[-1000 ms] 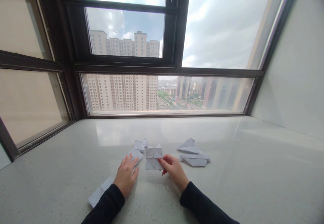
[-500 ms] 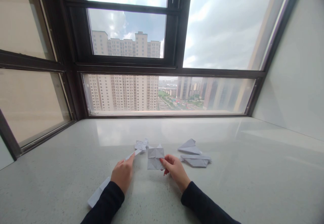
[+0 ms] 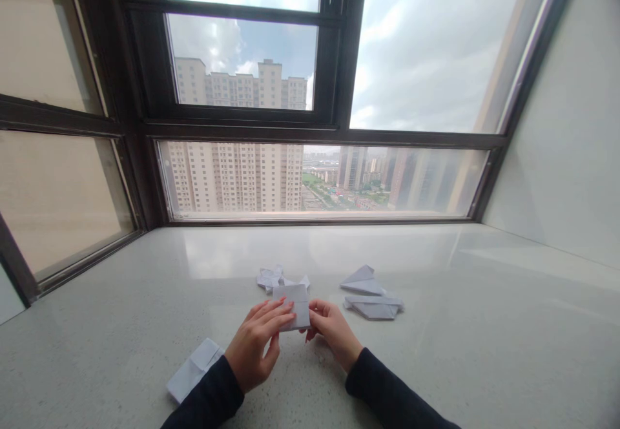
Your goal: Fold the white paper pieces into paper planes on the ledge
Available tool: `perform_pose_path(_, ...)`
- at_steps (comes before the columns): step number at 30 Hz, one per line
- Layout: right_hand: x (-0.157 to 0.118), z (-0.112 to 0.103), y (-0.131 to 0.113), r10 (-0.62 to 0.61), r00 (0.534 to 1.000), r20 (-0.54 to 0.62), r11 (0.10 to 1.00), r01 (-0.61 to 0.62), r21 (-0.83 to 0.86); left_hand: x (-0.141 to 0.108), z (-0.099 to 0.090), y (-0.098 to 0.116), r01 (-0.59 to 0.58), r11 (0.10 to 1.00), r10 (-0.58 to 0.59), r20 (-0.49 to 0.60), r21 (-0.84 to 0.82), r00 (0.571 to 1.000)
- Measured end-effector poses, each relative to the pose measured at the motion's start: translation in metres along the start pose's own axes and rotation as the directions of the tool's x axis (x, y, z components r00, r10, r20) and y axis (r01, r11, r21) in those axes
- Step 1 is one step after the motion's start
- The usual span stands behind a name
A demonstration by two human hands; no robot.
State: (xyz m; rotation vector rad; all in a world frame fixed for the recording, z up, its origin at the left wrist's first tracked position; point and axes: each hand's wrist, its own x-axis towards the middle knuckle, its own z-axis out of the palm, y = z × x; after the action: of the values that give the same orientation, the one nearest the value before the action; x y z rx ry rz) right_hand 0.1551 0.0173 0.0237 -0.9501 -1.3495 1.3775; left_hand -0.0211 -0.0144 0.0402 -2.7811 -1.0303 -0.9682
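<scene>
A small square of folded white paper [image 3: 298,296] is tilted up between my hands, with a crease across its face. My right hand [image 3: 334,329] pinches it at the lower right edge, the thumb in front and other fingers partly hidden behind. Across its left part lie the outstretched fingers of my left hand [image 3: 256,335]; the left thumb hangs apart below. Just behind the square rests a folded white paper figure [image 3: 270,278] with pointed corners, and a pointed piece of paper [image 3: 305,282] peeks out above the square.
To the right lie two folded paper planes, one [image 3: 364,280] behind the other [image 3: 375,308]. A folded white paper packet [image 3: 194,371] sits by my left sleeve, partly covered. Everything rests on a speckled white sill [image 3: 460,351] below a dark-framed window [image 3: 320,137].
My left hand has moved right and spread its fingers over the paper square, whose visible face is now plainer. The white strip at my left fingers no longer shows. My right hand has barely moved.
</scene>
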Motion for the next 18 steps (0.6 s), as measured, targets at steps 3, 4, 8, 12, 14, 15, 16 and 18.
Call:
perform_pose_path(3,0.000,-0.001,0.001,0.006,1.000,0.005,0.999,-0.006,0.040,0.000,-0.002,0.000,0.024,0.999,-0.025,-0.026,-0.035,0.999)
perform_pose_path(4,0.000,-0.001,0.001,0.005,1.000,0.011,0.999,-0.005,0.053,0.000,-0.002,0.001,0.034,0.998,-0.036,-0.044,-0.047,0.998)
perform_pose_path(8,0.000,-0.001,0.002,-0.004,0.999,0.041,0.995,0.000,0.096,0.003,0.001,0.002,0.116,0.985,-0.137,-0.171,-0.128,0.976)
perform_pose_path(12,0.000,0.000,0.002,-0.015,0.998,0.060,0.993,0.008,0.114,0.004,0.010,-0.001,0.278,0.896,-0.387,-0.301,-0.347,0.871)
perform_pose_path(14,0.000,0.001,0.002,-0.019,0.998,0.063,0.993,0.011,0.122,0.004,0.014,-0.003,0.330,0.776,-0.523,-0.257,-0.537,0.812)
perform_pose_path(15,0.000,0.001,0.002,-0.017,0.998,0.065,0.992,0.008,0.125,0.004,0.016,-0.004,0.339,0.687,-0.576,-0.197,-0.643,0.793)
perform_pose_path(16,0.000,0.002,0.001,-0.012,0.998,0.067,0.992,0.003,0.128,0.005,0.018,-0.004,0.341,0.580,-0.610,-0.118,-0.740,0.784)
perform_pose_path(18,0.000,0.002,0.001,-0.005,0.997,0.072,0.991,-0.005,0.134,0.006,0.018,-0.002,0.341,0.372,-0.620,0.042,-0.863,0.783)
